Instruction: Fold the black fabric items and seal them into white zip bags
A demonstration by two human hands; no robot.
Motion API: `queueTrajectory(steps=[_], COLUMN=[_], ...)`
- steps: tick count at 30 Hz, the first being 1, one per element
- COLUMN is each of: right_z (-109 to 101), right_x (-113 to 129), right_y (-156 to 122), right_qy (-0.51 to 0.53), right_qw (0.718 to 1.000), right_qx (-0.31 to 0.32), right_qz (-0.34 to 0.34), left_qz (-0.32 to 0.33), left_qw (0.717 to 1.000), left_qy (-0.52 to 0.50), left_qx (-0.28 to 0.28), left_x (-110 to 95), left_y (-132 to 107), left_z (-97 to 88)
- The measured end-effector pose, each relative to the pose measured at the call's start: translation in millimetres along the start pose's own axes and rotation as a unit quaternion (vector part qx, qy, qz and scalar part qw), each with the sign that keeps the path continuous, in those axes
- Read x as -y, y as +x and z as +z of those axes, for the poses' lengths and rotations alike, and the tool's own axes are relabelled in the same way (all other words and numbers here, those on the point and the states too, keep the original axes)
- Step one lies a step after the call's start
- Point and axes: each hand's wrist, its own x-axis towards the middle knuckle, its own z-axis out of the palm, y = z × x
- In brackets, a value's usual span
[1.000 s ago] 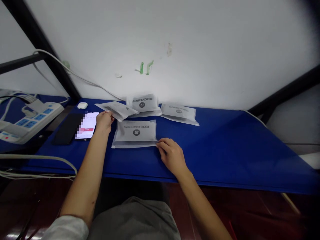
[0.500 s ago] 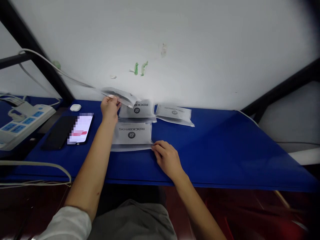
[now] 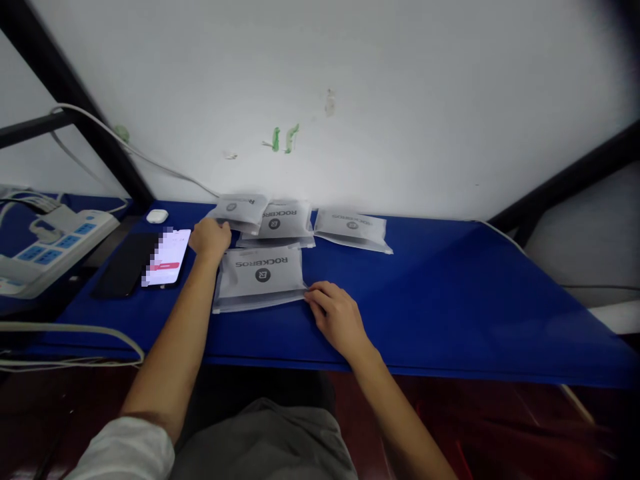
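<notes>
Frosted plastic zip bags printed ROCKBROS lie on the desk. The nearest zip bag [image 3: 261,273] lies flat, and my right hand [image 3: 336,319] pinches its lower right corner between thumb and fingers. My left hand [image 3: 211,239] is closed at the lower left corner of the back left zip bag [image 3: 241,209]; its fingertips are partly hidden. That bag overlaps the left side of the middle zip bag [image 3: 287,223]. Further right lies another zip bag [image 3: 351,229], slightly turned and apart from both hands.
Left of my left hand lie a lit phone [image 3: 169,260], a dark phone-like slab [image 3: 125,267] and a white earbud case [image 3: 157,216]. A power strip [image 3: 65,250] with cables stands at the far left. The blue desk [image 3: 450,300] meets a white wall behind.
My left hand has lowered the raised zip bag onto the desk, at the left of the back row. My right hand has stayed at the nearest bag's corner.
</notes>
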Motion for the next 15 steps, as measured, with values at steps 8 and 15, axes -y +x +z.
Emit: queueTrajectory(steps=[8, 15], right_z=[-2, -3], right_x=[2, 5], right_y=[0, 1], right_qy=[0.026, 0.057], right_qw=[0.999, 0.998], right_qx=[-0.001, -0.013], right_qz=[0.026, 0.036], left_qz=[0.207, 0.204], left_qw=[0.935, 0.921], left_qy=[0.247, 0.295], left_qx=[0.148, 0.152], left_x=[-3, 20], left_y=[-53, -74], left_z=[-17.6, -23.8])
